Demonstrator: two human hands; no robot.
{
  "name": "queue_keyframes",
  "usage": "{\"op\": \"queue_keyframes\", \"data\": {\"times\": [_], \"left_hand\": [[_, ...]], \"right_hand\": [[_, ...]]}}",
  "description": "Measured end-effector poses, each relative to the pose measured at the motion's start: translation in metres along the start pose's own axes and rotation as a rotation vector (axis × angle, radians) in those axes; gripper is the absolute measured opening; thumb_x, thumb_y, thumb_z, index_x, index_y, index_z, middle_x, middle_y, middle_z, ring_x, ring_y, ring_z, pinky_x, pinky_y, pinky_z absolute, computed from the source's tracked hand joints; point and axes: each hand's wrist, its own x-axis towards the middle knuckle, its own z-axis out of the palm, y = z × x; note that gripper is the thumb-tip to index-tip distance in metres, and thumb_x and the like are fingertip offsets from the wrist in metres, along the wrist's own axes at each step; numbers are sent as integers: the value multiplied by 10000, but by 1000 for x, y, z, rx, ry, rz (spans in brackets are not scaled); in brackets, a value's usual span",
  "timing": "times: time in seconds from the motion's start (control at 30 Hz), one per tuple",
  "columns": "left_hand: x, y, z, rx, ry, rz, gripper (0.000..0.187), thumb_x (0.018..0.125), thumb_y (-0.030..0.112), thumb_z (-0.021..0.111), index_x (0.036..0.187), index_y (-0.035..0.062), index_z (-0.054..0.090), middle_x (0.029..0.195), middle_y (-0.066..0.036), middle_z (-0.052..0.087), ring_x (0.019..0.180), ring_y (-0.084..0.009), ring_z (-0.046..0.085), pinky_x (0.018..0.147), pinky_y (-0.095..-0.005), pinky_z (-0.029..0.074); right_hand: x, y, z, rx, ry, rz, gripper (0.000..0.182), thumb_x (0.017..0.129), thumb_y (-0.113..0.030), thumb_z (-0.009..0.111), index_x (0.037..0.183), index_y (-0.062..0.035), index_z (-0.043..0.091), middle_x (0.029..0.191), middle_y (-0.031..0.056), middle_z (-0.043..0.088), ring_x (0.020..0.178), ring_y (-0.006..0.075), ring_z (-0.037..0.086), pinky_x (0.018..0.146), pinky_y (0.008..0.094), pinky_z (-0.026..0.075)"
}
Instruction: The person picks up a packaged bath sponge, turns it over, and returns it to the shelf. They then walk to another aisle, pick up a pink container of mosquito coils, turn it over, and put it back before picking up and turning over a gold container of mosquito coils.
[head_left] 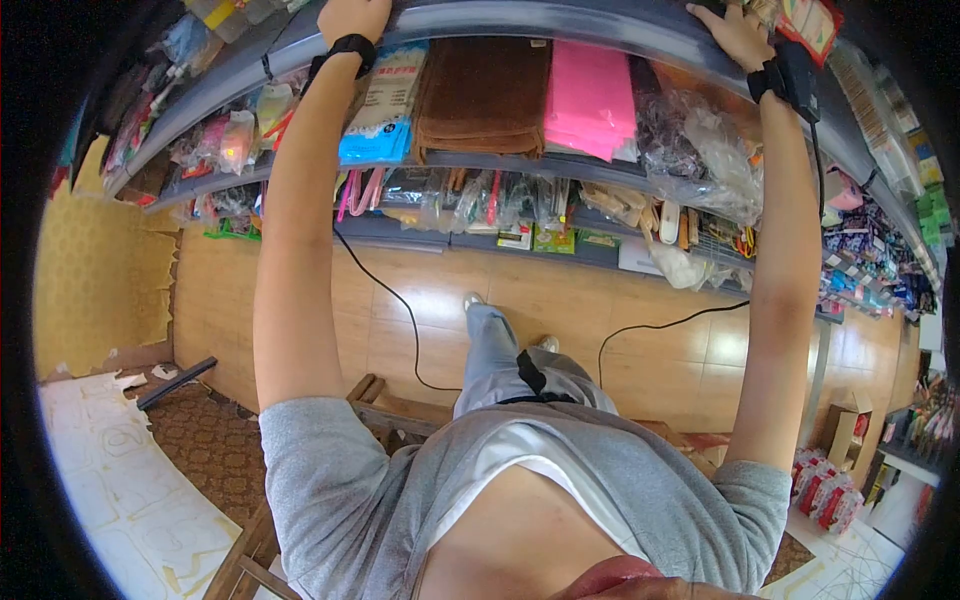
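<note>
Both arms reach up to a grey store shelf (480, 22). My left hand (354, 18) is at the shelf's front edge, its fingers cut off by the top of the frame. My right hand (735, 38) rests at the shelf edge on the right, fingers apart, beside a red packet (808, 28). Below the edge, between the arms, lie folded brown cloths (484, 98), pink cloths (590, 98) and a blue and white package (385, 105). Clear plastic bags (705, 150) lie to the right of them.
Lower shelves hold hanging packets (500, 200). Black cables (412, 310) hang from the wrists. Wooden furniture (395, 410) stands close to the body. A cardboard box (848, 430) and red-and-white packages (828, 497) sit at the lower right. Yellow peeling board (105, 280) is at the left.
</note>
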Motion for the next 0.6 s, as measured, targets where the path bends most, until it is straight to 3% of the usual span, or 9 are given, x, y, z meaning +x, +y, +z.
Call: {"op": "queue_keyframes", "data": {"times": [0.03, 0.17, 0.3, 0.5, 0.6], "left_hand": [[1, -3, 2, 6, 15, 10, 276, 731, 279, 498, 946, 107, 506, 827, -149, 574, 812, -319, 532, 702, -407, 406], [2, 0, 0, 12, 4, -2, 276, 738, 282, 481, 945, 101, 507, 831, -154, 576, 816, -325, 530, 706, -404, 405], [2, -10, 9, 55, 43, 12, 292, 740, 291, 472, 958, 102, 511, 841, -167, 573, 812, -336, 529, 701, -411, 406], [1, -3, 4, 25, 70, 3, 314, 738, 307, 470, 972, 102, 514, 844, -170, 575, 809, -338, 530, 705, -418, 403], [2, -2, 2, 20, -26, -36, 349, 738, 307, 472, 1023, 107, 490, 879, -179, 569, 826, -347, 524, 721, -418, 401]], "right_hand": [[-1, 2, 5, -37, 110, -39, 877, 687, -517, 510, 1278, 41, 181, 1306, 314, 132, 1219, 426, 143, 995, 401, 196], [-4, -4, -8, 85, -64, 3, 864, 687, -528, 498, 1266, 47, 214, 1291, 310, 189, 1194, 397, 244, 969, 393, 251], [-12, -13, -16, 2, -71, 22, 815, 689, -540, 485, 1236, 36, 302, 1254, 292, 287, 1168, 389, 300, 953, 399, 273], [-8, -11, -14, -25, -86, 38, 791, 696, -531, 483, 1231, 27, 315, 1267, 286, 269, 1189, 393, 250, 957, 420, 253], [3, 1, -1, -40, -2, -15, 758, 710, -509, 486, 1224, 24, 323, 1268, 286, 264, 1197, 388, 227, 957, 420, 244]]}}
